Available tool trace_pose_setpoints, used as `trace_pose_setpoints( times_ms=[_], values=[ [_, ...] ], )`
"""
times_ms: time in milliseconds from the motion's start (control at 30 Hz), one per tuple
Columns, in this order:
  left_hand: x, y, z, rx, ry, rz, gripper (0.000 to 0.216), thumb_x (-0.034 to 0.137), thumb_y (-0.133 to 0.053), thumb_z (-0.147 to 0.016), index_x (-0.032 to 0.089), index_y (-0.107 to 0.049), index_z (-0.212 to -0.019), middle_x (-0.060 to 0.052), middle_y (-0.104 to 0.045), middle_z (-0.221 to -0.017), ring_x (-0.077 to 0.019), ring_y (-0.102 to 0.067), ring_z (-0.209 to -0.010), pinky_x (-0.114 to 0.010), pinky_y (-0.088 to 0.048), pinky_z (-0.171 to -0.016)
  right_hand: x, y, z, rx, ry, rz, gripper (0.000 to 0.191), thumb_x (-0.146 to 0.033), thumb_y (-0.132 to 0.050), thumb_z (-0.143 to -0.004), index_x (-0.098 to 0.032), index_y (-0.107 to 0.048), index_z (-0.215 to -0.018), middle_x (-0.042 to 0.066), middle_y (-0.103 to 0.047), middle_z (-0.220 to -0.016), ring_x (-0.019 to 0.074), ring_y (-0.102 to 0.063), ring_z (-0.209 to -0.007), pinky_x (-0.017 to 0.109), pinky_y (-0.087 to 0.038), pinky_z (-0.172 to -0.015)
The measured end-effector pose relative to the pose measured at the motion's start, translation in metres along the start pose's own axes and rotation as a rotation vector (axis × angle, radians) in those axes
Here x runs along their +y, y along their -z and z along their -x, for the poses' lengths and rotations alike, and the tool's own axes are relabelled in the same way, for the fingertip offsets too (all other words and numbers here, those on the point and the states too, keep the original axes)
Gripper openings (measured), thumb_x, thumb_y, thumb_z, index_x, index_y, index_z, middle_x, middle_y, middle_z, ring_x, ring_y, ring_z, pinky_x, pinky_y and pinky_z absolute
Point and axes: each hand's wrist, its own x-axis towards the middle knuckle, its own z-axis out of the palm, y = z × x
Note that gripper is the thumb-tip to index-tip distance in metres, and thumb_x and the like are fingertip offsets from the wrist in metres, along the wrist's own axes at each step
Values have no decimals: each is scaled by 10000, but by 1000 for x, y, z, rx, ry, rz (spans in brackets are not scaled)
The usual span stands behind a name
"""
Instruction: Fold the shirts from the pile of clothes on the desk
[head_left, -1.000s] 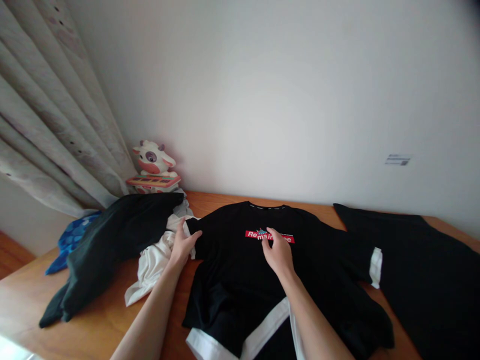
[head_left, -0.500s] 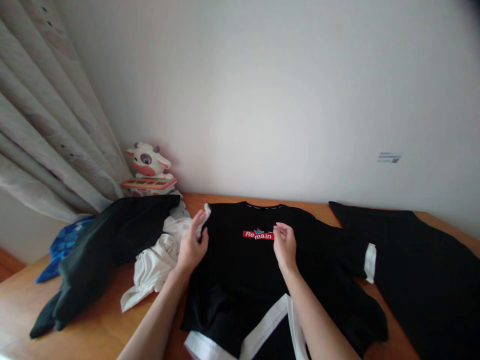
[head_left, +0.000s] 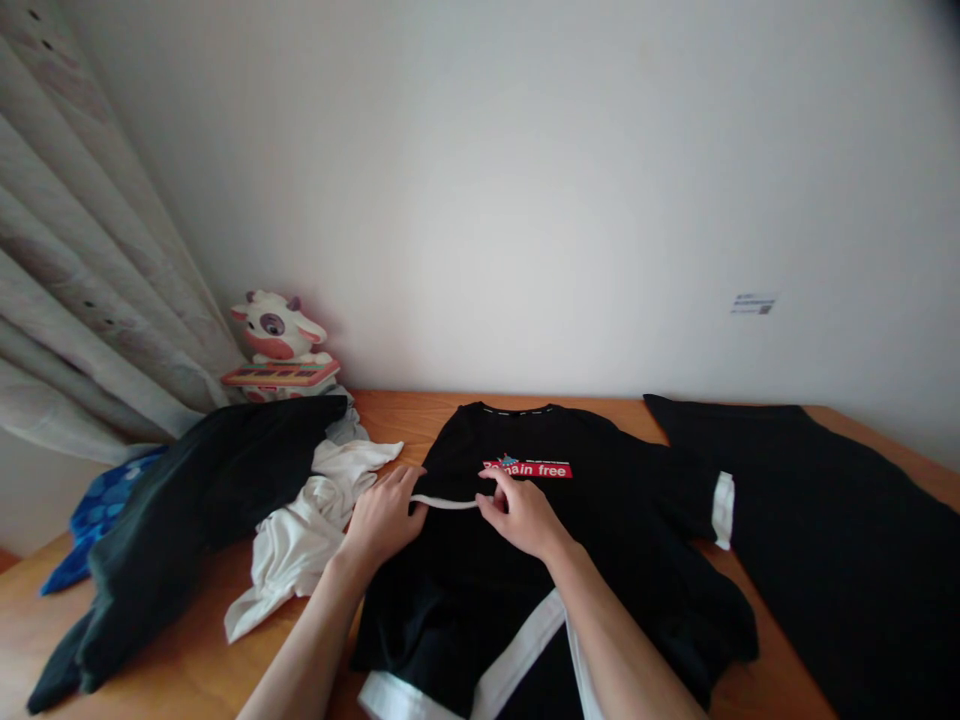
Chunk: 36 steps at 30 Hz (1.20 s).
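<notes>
A black T-shirt point(head_left: 517, 550) with a red "Remain free" print lies spread on the wooden table, its neckline toward the wall. One of its sleeves is folded inward across the chest, and the white cuff point(head_left: 450, 503) of that sleeve stretches between my hands. My left hand point(head_left: 388, 515) pinches one end of the cuff at the shirt's left side. At the other end, just below the print, the thumb and fingers of my right hand point(head_left: 521, 512) close on the cuff. The opposite sleeve, with its white cuff point(head_left: 722, 510), lies out to the right.
Left of the shirt lie a crumpled white garment point(head_left: 300, 540), a dark garment point(head_left: 187, 510) and a blue patterned cloth point(head_left: 112, 505). A cow toy with a keyboard point(head_left: 281, 345) stands behind them by the curtain point(head_left: 90, 300). Another black garment point(head_left: 817, 530) covers the table's right side.
Both hands now grip the cuff; the sleeve has come inward over the chest. My left hand has left the white garment's edge, and my right hand has moved left and down. The view has shifted slightly.
</notes>
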Motion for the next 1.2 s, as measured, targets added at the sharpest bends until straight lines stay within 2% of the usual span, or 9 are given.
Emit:
trace_pose_setpoints(
  times_ms=[167, 300, 467, 633, 733, 800, 933, 1000, 1200],
  values=[
    [-2, -8, -1, 134, -47, 42, 335, 195, -578, -833, 244, -657, -1154, -87, -728, -1147, -299, -708, -1025, -357, -540, -821, -8, 3, 0, -53, 13, 47, 371, -282, -565, -906, -258, -673, -1260, -44, -693, -679, 155, -657, -633, 259, -462, -696],
    [-9, -10, -1, 264, -105, 110, 288, 189, -588, -844, 265, -676, -1107, -67, -737, -1065, -275, -701, -1002, -337, -525, -859, -6, 2, -2, -47, -3, 118, 432, -246, -636, -841, -266, -679, -1270, -27, -728, -747, 164, -679, -687, 252, -475, -708],
    [-10, -10, -1, 331, -116, 168, 219, 265, -619, -872, 264, -674, -1084, -61, -729, -1009, -265, -706, -931, -328, -517, -858, 2, -2, -3, 36, -108, 143, 276, -231, -590, -901, -274, -743, -1126, 2, -742, -721, 200, -713, -693, 275, -485, -697],
    [-10, -9, -2, 224, -42, 97, 380, 419, -701, -825, 256, -641, -1163, -65, -721, -949, -282, -706, -864, -324, -510, -755, 8, -5, -6, 143, -150, 52, 304, -264, -430, -1008, -260, -695, -1157, 6, -741, -726, 193, -725, -677, 271, -498, -678],
    [-15, -7, -2, 39, -73, 76, 493, 209, -687, -736, 248, -616, -1222, -62, -728, -949, -286, -710, -864, -323, -497, -721, 9, -6, -8, 191, -129, -39, 338, -293, -367, -1031, -244, -663, -1187, 0, -732, -736, 173, -717, -663, 260, -516, -681],
    [-19, -6, -2, -19, -117, 77, 584, 64, -594, -661, 253, -613, -1213, -56, -731, -973, -273, -709, -892, -317, -491, -739, 9, -7, -10, 224, -113, -87, 340, -280, -369, -1017, -228, -662, -1183, 20, -744, -791, 178, -723, -714, 275, -535, -720],
    [-24, -2, -1, 49, -175, 94, 575, 10, -506, -599, 264, -619, -1102, -53, -719, -1035, -257, -688, -961, -313, -487, -795, 8, -8, -12, 317, -89, -168, 360, -244, -381, -975, -216, -662, -1199, 82, -752, -1092, 190, -722, -885, 314, -553, -825],
    [-25, 0, 0, 47, -213, 102, 528, 23, -506, -595, 266, -619, -1050, -47, -710, -994, -253, -681, -936, -312, -486, -793, 9, -7, -12, 373, -116, -218, 350, -242, -395, -956, -222, -680, -1158, 83, -739, -1151, 198, -713, -943, 330, -549, -864],
    [-25, 3, 3, -84, -303, 121, 436, 40, -492, -573, 256, -603, -935, -13, -669, -851, -203, -644, -758, -280, -438, -682, 11, -7, -11, 369, -243, -232, 262, -242, -432, -907, -242, -688, -855, 37, -754, -910, 210, -706, -823, 331, -536, -786]
  ],
)
